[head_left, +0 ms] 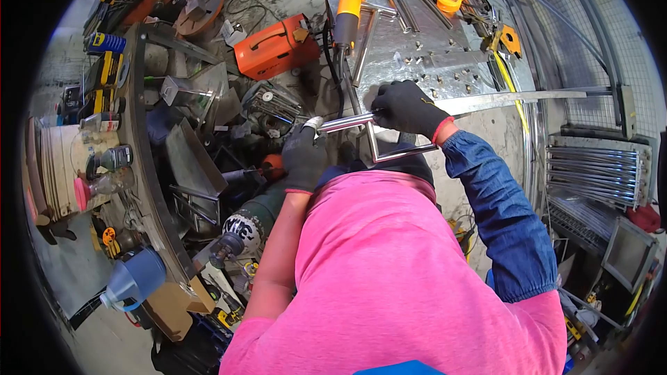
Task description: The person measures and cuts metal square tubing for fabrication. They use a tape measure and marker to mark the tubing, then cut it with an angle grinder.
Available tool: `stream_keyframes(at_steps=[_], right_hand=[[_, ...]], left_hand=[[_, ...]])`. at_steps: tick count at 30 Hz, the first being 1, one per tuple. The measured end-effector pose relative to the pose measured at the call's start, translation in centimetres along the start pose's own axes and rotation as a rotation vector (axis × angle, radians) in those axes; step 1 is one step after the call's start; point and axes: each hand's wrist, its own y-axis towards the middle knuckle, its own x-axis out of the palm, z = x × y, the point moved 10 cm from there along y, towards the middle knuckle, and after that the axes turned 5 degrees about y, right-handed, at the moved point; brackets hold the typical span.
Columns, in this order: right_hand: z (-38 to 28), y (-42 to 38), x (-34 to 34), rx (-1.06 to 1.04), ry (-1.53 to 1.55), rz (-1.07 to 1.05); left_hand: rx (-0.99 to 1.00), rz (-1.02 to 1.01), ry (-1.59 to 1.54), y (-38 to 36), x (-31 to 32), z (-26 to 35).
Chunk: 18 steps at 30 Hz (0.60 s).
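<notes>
My left hand (303, 156), in a dark glove with a pale thumb tip, is closed around the left end of a shiny metal tube frame (347, 123). The frame has square corners and hangs at the table's near edge, just in front of my waist. My right hand (410, 107), also gloved and with a denim sleeve above it, is closed on the frame's upper right part; its fingertips are partly hidden. Beyond my hands, an orange angle grinder (349, 10) with a large brown disc lies on the metal table (396, 69).
Cut tubes (366, 48), small metal bits and an orange tape measure (448, 0) lie on the table. An orange machine (276, 45) stands to the left amid scrap. A gas cylinder (253, 219) is by my left arm. Stacked tubes (594, 170) sit at the right.
</notes>
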Motion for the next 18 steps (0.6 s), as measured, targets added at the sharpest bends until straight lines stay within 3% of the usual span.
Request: stream_keyframes(at_steps=[7, 12, 18], right_hand=[[-0.1, -0.1, 0.3, 0.016, -0.041, -0.019], [-0.2, 0.1, 0.3, -0.024, -0.002, 0.024], [-1.5, 0.0, -0.5, -0.071, 0.017, 0.057]], left_hand=[[-0.040, 0.000, -0.004, -0.4, 0.3, -0.4], [0.058, 0.112, -0.059, -0.4, -1.0, 0.7], [-0.109, 0.081, -0.230, -1.6, -0.5, -2.6]])
